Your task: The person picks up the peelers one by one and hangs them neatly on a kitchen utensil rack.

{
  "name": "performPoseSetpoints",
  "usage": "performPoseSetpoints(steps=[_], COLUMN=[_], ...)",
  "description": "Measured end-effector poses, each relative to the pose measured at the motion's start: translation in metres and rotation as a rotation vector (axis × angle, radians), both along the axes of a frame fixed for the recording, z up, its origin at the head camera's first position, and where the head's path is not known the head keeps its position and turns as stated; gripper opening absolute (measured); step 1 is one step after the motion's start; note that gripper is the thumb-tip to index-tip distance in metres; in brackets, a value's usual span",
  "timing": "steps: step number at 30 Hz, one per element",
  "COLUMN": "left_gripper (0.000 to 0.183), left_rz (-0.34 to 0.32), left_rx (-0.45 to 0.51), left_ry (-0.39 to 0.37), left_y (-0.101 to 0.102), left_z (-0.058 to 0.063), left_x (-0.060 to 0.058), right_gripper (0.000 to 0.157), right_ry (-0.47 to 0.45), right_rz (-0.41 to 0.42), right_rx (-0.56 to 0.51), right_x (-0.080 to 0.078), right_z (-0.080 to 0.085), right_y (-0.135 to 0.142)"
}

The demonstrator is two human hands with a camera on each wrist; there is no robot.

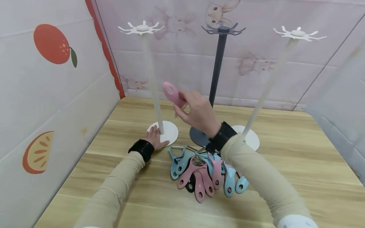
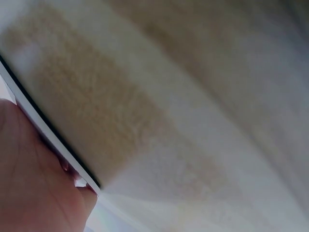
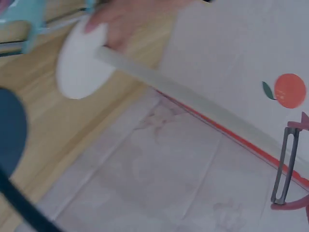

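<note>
Head view. The right hand point(image 1: 196, 112) is raised above the bench point(image 1: 285, 164), its fingers clamped on a pink peeler point(image 1: 172, 93); the handle end with its hanging hole points up and to the left, between the left white stand point(image 1: 152, 79) and the dark grey stand point(image 1: 217, 69). The left hand point(image 1: 154, 136) lies flat, fingers straight and together, on the round base point(image 1: 169, 131) of the left white stand, just beside its pole. A third stand, the right white stand point(image 1: 273, 76), leans from its base at the right. Each stand carries a ring of hooks at the top. A pile of pink, blue and black peelers point(image 1: 203, 172) lies on the bench in front of the stand bases, between the two forearms. Both wrists wear black straps over beige sleeves.

Left wrist view. Part of the left hand point(image 2: 34, 183) rests against the thin edge of the white base point(image 2: 53, 140); blurred wood grain fills the remainder. The fingers cannot be made out here.

Right wrist view. The metal blade of the pink peeler point(image 3: 285, 169) shows at the right edge. Beyond it lie the white pole and round base point(image 3: 79, 63), with the fingertips point(image 3: 120, 19) of the left hand on that base.
</note>
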State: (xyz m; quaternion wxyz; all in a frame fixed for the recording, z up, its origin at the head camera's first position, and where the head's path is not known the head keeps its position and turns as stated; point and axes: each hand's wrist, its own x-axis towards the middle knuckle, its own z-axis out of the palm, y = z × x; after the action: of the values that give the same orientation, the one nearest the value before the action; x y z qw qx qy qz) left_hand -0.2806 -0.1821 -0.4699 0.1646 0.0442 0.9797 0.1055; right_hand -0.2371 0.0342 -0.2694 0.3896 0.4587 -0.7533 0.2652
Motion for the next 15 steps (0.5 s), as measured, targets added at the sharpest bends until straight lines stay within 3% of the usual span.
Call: performPoseSetpoints(steps=[8,11,15], left_gripper=[0.088,0.087,0.085], left_rz=[0.0,-0.005,0.001], left_rx=[0.008,0.018,0.008], left_ry=[0.038,0.071,0.134], left_y=[0.003,0.003,0.0], left_z=[-0.008,-0.009,-0.009], left_x=[-0.003,-0.001,0.002], right_gripper=[0.028,0.029,0.027], right_ry=[-0.291,-0.324,-0.328], right_rz=[-0.145,-0.217,-0.251], right_rx=[-0.112,-0.111,-0.1], right_x=[-0.011,-0.012,-0.014], right_z=[0.061,0.078,0.09], right_y=[-0.045,-0.059,-0.077])
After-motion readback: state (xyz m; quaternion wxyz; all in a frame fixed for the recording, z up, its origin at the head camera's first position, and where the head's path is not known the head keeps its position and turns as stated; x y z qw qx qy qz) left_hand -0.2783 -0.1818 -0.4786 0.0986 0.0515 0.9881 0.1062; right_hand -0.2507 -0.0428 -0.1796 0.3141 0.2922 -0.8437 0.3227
